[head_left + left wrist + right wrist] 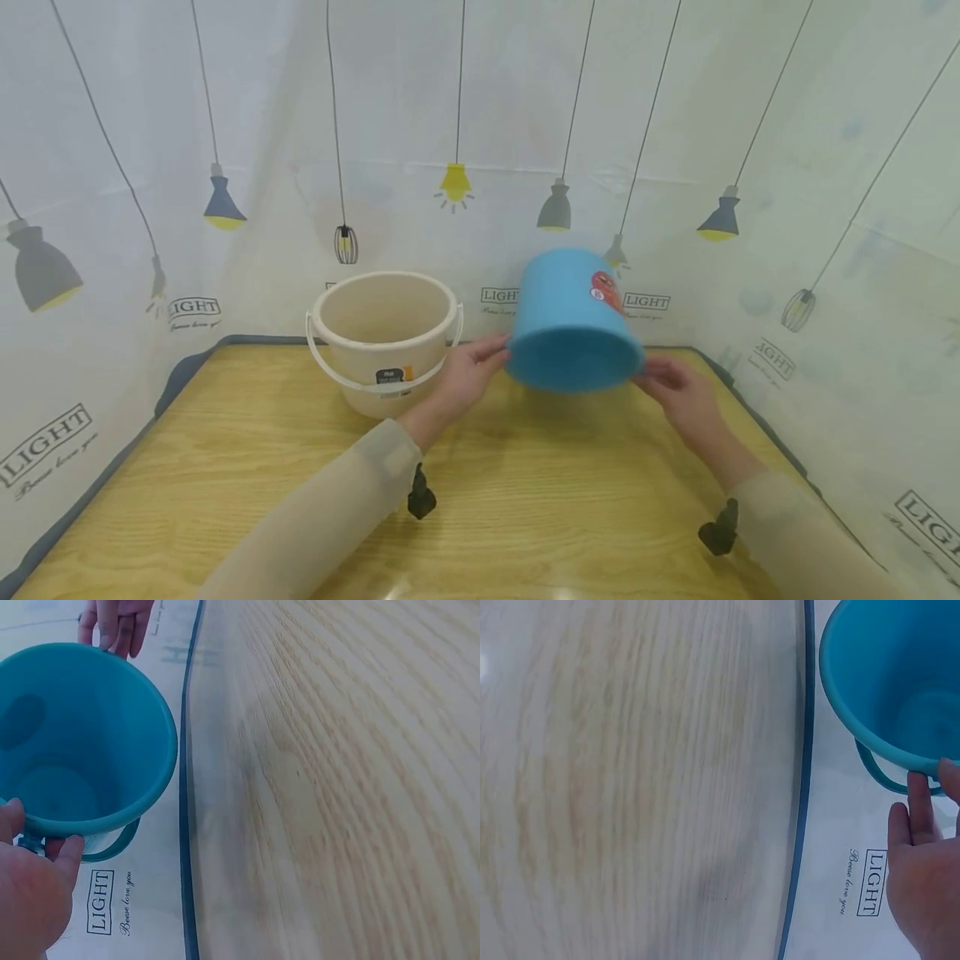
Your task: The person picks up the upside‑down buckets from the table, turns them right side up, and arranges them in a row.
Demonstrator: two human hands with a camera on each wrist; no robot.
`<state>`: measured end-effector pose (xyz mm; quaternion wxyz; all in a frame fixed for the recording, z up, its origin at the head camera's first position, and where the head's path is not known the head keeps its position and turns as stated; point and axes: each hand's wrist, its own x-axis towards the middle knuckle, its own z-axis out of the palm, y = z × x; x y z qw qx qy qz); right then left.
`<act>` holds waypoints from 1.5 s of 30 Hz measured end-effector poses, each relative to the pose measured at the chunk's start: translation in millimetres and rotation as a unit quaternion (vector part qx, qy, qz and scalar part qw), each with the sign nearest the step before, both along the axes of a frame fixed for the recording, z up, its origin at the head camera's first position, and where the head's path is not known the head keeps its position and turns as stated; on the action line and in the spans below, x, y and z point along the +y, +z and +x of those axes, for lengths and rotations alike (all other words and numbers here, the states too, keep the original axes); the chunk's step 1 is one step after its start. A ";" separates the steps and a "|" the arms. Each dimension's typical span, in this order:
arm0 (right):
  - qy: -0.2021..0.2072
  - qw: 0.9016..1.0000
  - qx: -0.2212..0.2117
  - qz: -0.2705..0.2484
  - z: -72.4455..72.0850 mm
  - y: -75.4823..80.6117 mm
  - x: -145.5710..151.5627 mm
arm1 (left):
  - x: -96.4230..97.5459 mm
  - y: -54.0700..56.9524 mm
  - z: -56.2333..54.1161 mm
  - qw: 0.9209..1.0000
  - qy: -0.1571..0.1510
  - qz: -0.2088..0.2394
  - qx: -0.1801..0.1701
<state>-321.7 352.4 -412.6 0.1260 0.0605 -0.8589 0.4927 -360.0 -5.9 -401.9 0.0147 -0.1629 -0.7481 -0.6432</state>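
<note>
A: Blue bucket [572,302] status?
B: Held off the bench [525,500], over its rear part, to the right of the beige bucket [362,360] and apart from it. Tilted: mouth turned down and toward the head camera, base raised to the rear.
A: Grip state?
B: Rim is pinched at both sides. Left side by the left grip [471,375], right side by the right grip [682,400]. In both wrist views the rim is caught between thumb and fingers.
A: Handle?
B: Blue handle [126,841] is seen just below the rim in the wrist views. Red label [606,290] is carried on the outer wall.
A: Beige one?
B: Stood upright on the bench, white handle [382,388] lowered across its front, near a dark label [390,377]. Left grip is placed just beside it. Bench is backed by a sheet [405,100] printed with hanging lamps and "LIGHT".
</note>
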 end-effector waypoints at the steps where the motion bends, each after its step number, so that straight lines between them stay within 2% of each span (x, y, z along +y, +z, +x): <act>1: -0.007 1.000 -0.002 0.001 0.4 0.6 -0.5 | 0.6 1.2 1.1 1.000 -0.002 0.005 -0.003; 6: -0.039 0.999 -0.016 -0.019 0.4 6.6 -5.0 | 3.2 3.3 5.3 0.999 -0.005 0.030 -0.015; 10: -0.052 0.998 0.007 -0.023 0.0 14.7 -6.7 | 4.0 0.8 6.3 0.998 -0.014 0.060 -0.012; 14: -0.046 0.998 0.030 -0.006 2.1 24.1 -5.4 | 2.5 -1.0 7.3 0.996 -0.022 0.084 0.001; 17: -0.039 0.999 0.027 0.007 4.9 30.1 -4.2 | -0.1 -0.9 8.9 0.996 -0.022 0.086 0.005; 25: -0.019 0.998 0.012 0.056 10.0 38.1 -2.2 | -8.8 2.6 13.8 0.998 -0.017 0.054 -0.004; 30: 0.009 0.998 0.007 0.060 9.0 42.5 2.0 | -12.7 5.5 14.5 0.999 -0.023 0.016 0.025; 35: 0.049 0.996 0.013 0.078 6.3 48.0 9.2 | -17.7 5.8 12.5 0.997 -0.049 -0.010 0.065; 40: 0.086 0.993 0.007 0.076 5.4 51.9 16.8 | -22.9 9.4 12.0 0.992 -0.089 -0.043 0.081; 45: 0.110 0.991 0.000 0.071 5.0 52.7 21.3 | -26.9 15.5 11.2 0.988 -0.103 -0.075 0.091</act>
